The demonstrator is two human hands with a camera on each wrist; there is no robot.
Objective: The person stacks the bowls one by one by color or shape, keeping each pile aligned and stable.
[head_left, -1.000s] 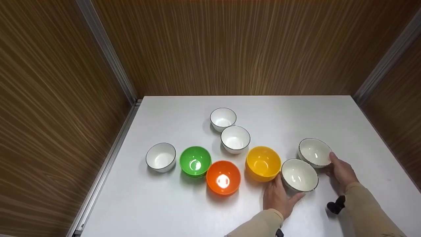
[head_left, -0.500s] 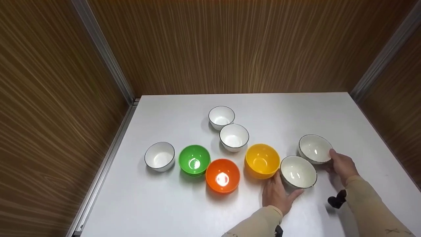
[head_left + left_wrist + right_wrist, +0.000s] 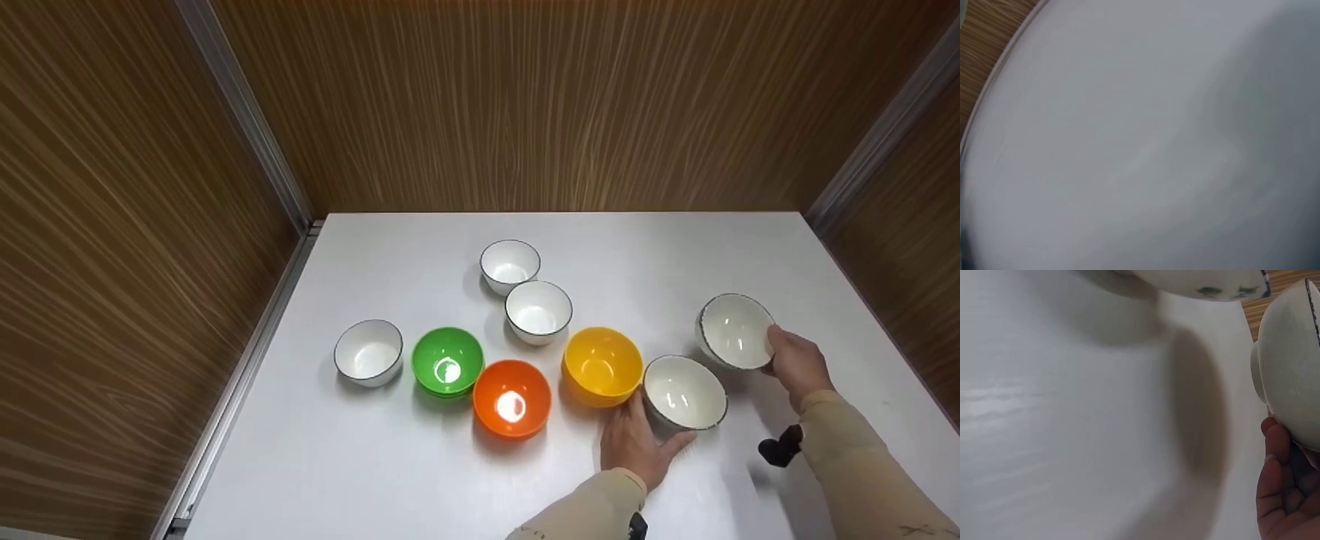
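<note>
My right hand (image 3: 801, 367) grips a cream-white, dark-rimmed bowl (image 3: 736, 332), thumb at the rim and fingers underneath. In the right wrist view this bowl (image 3: 1292, 365) is tilted and off the table, its foot showing. A matching bowl (image 3: 684, 394) stands nearer, at my left hand (image 3: 637, 446). The left fingers lie along its left side and the thumb across its front. Green painted marks show on this nearer bowl (image 3: 1207, 284) in the right wrist view. A yellow bowl (image 3: 601, 366) sits just left of the left fingers. The left wrist view shows neither hand nor bowl clearly.
An orange bowl (image 3: 512, 399) and a green bowl (image 3: 448, 361) stand further left, close together. Beyond them is a white bowl (image 3: 368, 352). Two more white bowls, one nearer (image 3: 538, 311) and one farther (image 3: 510, 265), stand mid-table. Wood-grain panels (image 3: 525, 105) enclose the white table (image 3: 360, 472).
My right hand has lifted and tilted its bowl, moving it right and away from the nearer one. The left hand and the other bowls stay in place.
</note>
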